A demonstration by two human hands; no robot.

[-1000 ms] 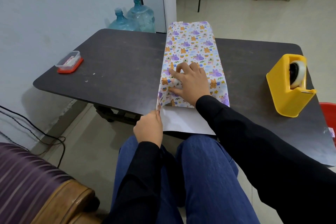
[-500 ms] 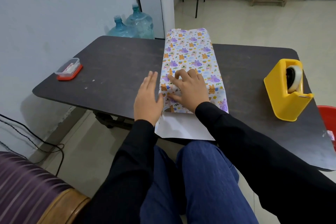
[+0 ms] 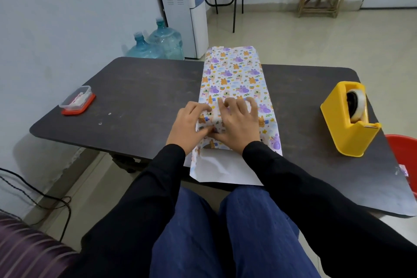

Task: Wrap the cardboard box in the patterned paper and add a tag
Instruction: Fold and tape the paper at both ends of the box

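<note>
The patterned paper (image 3: 234, 74), white with purple and orange animals, lies folded in a long strip across the dark table (image 3: 140, 97). Its white underside sticks out over the near edge. The cardboard box is hidden under the paper beneath my hands. My right hand (image 3: 239, 126) lies flat on top of the wrapped bulge, fingers spread. My left hand (image 3: 187, 126) presses against the left side of the paper, its fingertips curled over the folded edge.
A yellow tape dispenser (image 3: 347, 119) stands at the table's right. A small clear container with a red lid (image 3: 77, 100) sits at the left. A red object (image 3: 404, 160) shows past the right edge. Water bottles (image 3: 158, 45) stand behind the table.
My left hand has let go of the paper's near left corner and moved up to the left side of the wrapped bulge. The right hand has stayed on top.
</note>
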